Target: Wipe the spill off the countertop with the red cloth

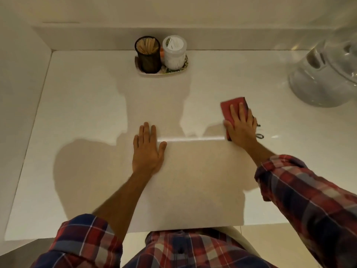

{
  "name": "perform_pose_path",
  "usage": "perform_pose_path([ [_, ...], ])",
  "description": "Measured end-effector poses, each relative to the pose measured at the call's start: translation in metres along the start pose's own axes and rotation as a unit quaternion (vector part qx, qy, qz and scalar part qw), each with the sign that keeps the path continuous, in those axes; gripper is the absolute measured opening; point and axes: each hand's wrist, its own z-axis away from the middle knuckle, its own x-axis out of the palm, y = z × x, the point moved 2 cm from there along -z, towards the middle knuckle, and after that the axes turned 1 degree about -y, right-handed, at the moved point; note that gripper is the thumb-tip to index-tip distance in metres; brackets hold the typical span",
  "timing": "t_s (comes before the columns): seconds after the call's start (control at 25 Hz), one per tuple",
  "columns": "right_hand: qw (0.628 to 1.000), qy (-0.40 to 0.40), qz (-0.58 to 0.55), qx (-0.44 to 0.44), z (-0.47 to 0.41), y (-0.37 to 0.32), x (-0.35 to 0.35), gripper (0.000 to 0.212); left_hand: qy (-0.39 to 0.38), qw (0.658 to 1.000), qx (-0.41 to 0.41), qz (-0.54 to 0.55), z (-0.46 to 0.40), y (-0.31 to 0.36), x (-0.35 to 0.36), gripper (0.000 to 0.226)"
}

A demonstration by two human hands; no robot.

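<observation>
Two hands are down on the desk (193,180). My right hand (240,126) lies flat on the cloth (229,107), fingers spread, pressing it down rather than clenched around it; the cloth sticks out ahead of my fingertips and a little at the heel of the palm. My left hand (148,149) rests open and flat, grasping nothing, well to the left of the cloth.

I cannot make out a clear spill. A bright glossy streak (193,139) runs between my two hands, which may be wetness or only reflected light, so I judge the wiping is under way but cannot say how much is left.

Room is good. Left of the cloth, past my other hand, the surface lies bare out to the side wall. Ahead and to the left of the cloth, near the back wall, sits a tray (163,71) with a cup (148,55) of sticks and a jar (174,52), well apart. Right of the cloth and ahead stands a white appliance (326,78), the nearest thing to mind. The front edge lies near my body.
</observation>
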Motion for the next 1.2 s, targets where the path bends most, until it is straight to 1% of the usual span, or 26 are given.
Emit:
perform_pose_path([
  [0.08,1.0,0.002,-0.016,0.005,-0.02,-0.025,0.002,0.066,0.003,1.0,0.0,0.0,0.0,0.0,0.001,0.075],
  [0.16,0.999,0.006,-0.02,-0.025,-0.022,-0.059,0.005,0.069,0.004,1.0,-0.001,0.001,-0.001,-0.001,0.001,0.075],
  [0.28,0.992,-0.017,-0.015,-0.127,0.0,-0.113,0.015,0.074,0.007,1.0,0.002,0.004,0.001,0.0,0.001,0.076],
  [0.36,0.978,-0.057,-0.021,-0.2,0.03,-0.143,0.026,0.079,0.003,1.0,0.004,0.015,0.002,0.001,-0.001,0.079],
  [0.44,0.962,-0.086,-0.027,-0.258,0.072,-0.157,0.036,0.079,-0.003,1.0,0.007,0.03,0.004,0.001,-0.004,0.082],
  [0.56,0.951,-0.097,-0.015,-0.294,0.128,-0.138,0.044,0.075,-0.012,0.998,0.01,0.063,0.005,0.0,-0.007,0.085],
  [0.64,0.952,-0.103,-0.004,-0.287,0.151,-0.11,0.044,0.072,-0.017,0.998,0.015,0.059,0.008,-0.001,-0.008,0.086],
  [0.72,0.96,-0.102,0.0,-0.261,0.16,-0.081,0.037,0.069,-0.025,0.999,0.018,0.044,0.009,-0.003,-0.008,0.086],
  [0.84,0.98,-0.092,-0.008,-0.178,0.158,-0.036,0.021,0.069,-0.052,0.998,0.017,0.029,0.008,-0.001,-0.011,0.089],
  [0.92,0.988,-0.078,0.005,-0.13,0.15,-0.013,0.003,0.068,-0.067,0.997,0.009,0.029,0.007,0.002,-0.014,0.09],
  [0.96,0.99,-0.056,0.013,-0.13,0.145,-0.008,-0.008,0.067,-0.074,0.997,0.002,0.029,0.005,0.003,-0.016,0.09],
  [1.04,0.983,-0.007,-0.003,-0.183,0.134,-0.002,-0.023,0.056,-0.089,0.995,-0.012,0.042,0.002,0.003,-0.02,0.088],
  [1.08,0.983,-0.016,-0.056,-0.172,0.132,-0.002,-0.03,0.048,-0.097,0.994,-0.017,0.049,0.0,0.004,-0.022,0.089],
  [1.12,0.983,-0.033,-0.125,-0.129,0.13,-0.002,-0.038,0.042,-0.105,0.993,-0.022,0.049,-0.003,0.004,-0.025,0.09],
  [1.16,0.974,-0.06,-0.205,-0.081,0.128,0.0,-0.047,0.037,-0.111,0.993,-0.029,0.04,-0.006,0.006,-0.029,0.09],
  [1.2,0.952,-0.075,-0.294,-0.032,0.125,0.0,-0.055,0.035,-0.117,0.992,-0.041,0.028,-0.011,0.009,-0.035,0.089],
])
